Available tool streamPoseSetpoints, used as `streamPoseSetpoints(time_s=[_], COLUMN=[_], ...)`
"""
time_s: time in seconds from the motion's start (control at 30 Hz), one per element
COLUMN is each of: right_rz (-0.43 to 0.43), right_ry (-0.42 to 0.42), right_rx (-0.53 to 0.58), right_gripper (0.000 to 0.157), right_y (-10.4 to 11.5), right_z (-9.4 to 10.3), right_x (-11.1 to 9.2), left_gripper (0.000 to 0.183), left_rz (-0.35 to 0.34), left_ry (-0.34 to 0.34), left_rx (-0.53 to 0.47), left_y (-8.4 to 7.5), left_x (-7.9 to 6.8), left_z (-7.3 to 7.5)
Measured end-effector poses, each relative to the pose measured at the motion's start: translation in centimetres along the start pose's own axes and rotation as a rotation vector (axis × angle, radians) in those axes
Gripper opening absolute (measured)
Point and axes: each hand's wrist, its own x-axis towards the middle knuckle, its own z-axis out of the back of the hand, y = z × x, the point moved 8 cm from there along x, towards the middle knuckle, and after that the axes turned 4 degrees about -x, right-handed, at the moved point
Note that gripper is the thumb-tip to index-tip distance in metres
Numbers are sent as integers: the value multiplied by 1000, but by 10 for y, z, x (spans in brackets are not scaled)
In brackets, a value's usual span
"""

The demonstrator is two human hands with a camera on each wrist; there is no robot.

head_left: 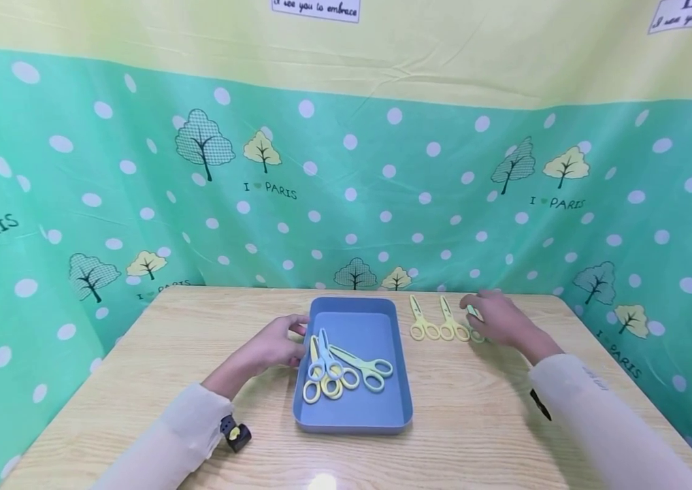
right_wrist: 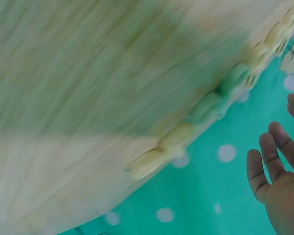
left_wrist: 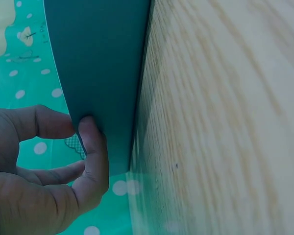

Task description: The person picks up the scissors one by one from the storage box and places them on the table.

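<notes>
My left hand [head_left: 278, 346] holds the left wall of a blue tray [head_left: 352, 430], pinching its rim [left_wrist: 63, 88] between thumb and fingers. Inside the tray lie blue scissors [head_left: 333, 371], green scissors [head_left: 375, 382] and yellow-handled scissors [head_left: 311, 392], overlapping. Over the row at right reaches my right hand [head_left: 499, 318], fingers spread and apart from the scissors in the right wrist view. Beneath it are green scissors [head_left: 476, 335], partly hidden. To their left lie two yellow pairs, the nearer yellow scissors [head_left: 454, 329] and the farther yellow scissors [head_left: 424, 328].
Another yellow pair of scissors [right_wrist: 161, 152] lies beyond the green one in the right wrist view, hidden by my hand in the head view. The wooden table [head_left: 199, 340] meets a polka-dot curtain [head_left: 346, 170] at the back and sides.
</notes>
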Motion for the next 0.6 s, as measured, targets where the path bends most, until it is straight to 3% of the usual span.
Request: streamPoseSetpoints(time_s=[0.3,0.6], right_rz=[173,305], right_ry=[-120,-143], right_rx=[-15,-36], right_gripper=[19,20], right_y=[51,98], right_z=[10,12], right_x=[10,11], left_gripper=[81,82], left_rz=[15,14], left_ry=[7,13], left_rx=[-34,-59], left_y=[2,4], left_x=[2,3], left_z=[-1,-1])
